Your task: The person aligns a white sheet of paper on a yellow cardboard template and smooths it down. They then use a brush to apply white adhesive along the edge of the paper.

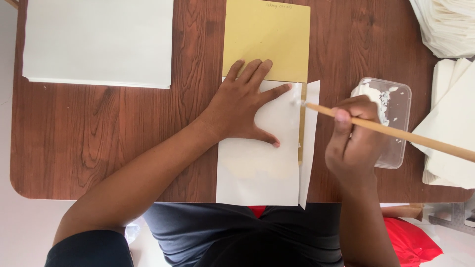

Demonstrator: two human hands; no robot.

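My left hand (245, 104) lies flat with fingers spread on a folded white paper sheet (260, 168) in the middle of the wooden table (99, 138). Under the paper lies a yellow card (267, 39) that sticks out at the far end. My right hand (354, 141) grips a long wooden stick (396, 132). Its white-smeared tip (298, 103) touches the paper's right edge, beside a narrow open flap (310, 143).
A clear plastic tub (396, 148) with white paste stands right of the paper, partly behind my right hand. A stack of white sheets (99, 42) lies at the far left. More white folded papers (452, 118) pile up at the right edge.
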